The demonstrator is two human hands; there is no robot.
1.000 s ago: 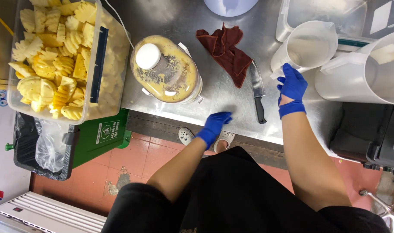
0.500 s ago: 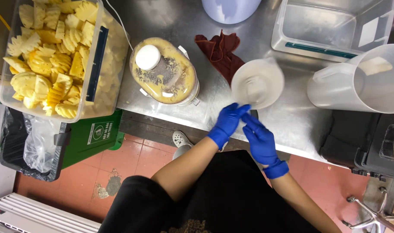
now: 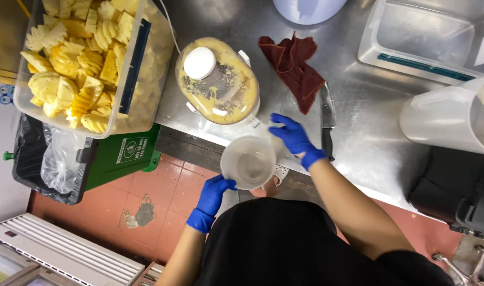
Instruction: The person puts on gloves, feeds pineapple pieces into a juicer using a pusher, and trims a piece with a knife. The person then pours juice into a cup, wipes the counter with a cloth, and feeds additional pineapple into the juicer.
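Both my hands wear blue gloves. My left hand [image 3: 212,195] grips the near rim of a translucent white plastic pitcher [image 3: 248,163], held out past the front edge of the steel table [image 3: 379,137]. My right hand [image 3: 291,135] holds the pitcher's far side, close to the food processor bowl [image 3: 218,82] with its white cap and yellowish contents. A knife [image 3: 327,119] lies on the table just right of my right hand.
A dark red rag [image 3: 295,69] lies behind the knife. A clear bin of cut pineapple [image 3: 83,58] stands at the left, a green waste bin [image 3: 77,159] below it. An empty clear tub [image 3: 427,37] and a large white pitcher [image 3: 454,119] stand at the right.
The pitcher has come from the table's right side down to the front edge. My left hand now holds its near rim and my right hand its far side.
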